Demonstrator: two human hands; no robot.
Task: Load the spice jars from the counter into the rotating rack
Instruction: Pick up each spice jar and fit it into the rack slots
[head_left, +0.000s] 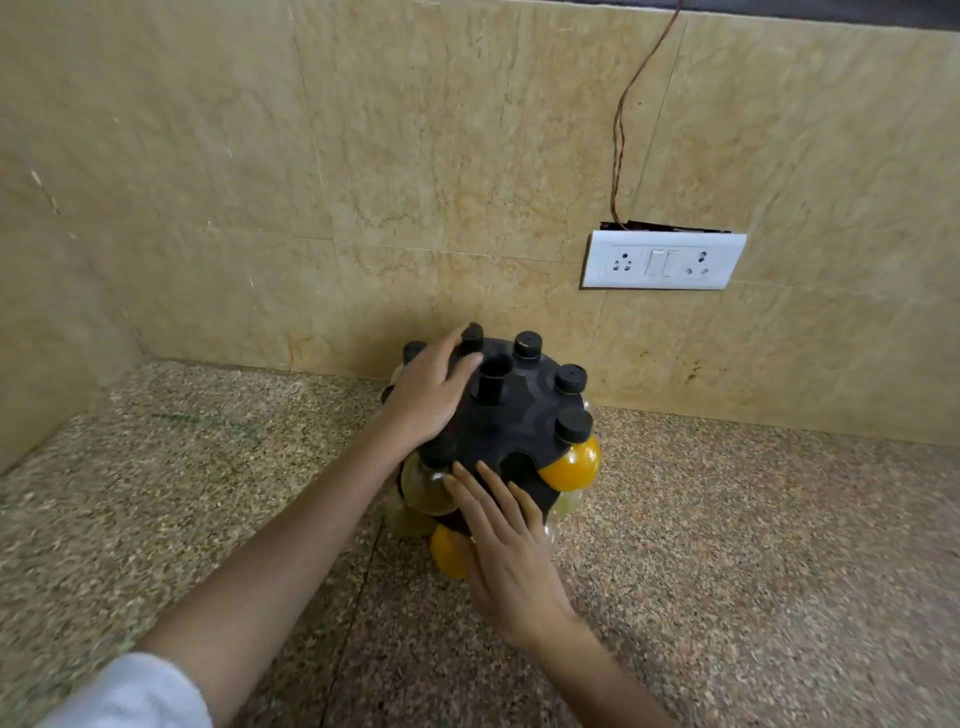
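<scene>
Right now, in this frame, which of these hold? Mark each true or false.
1. Both hands rest on the rack. True: the left hand lies on top of the black rotating rack, the right hand against its near side.
2. Loose jars stand on the counter. False: none show on the granite counter.
3. A jar with orange contents hangs at the rack's right. True.
4. A plug sits in the wall socket. False: the socket plate has nothing plugged in.

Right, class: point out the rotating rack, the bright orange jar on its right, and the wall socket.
rotating rack (524, 415), head view, black top disc.
orange jar (571, 465), head view, rounded body.
wall socket (662, 261), head view, white faceplate.
</scene>
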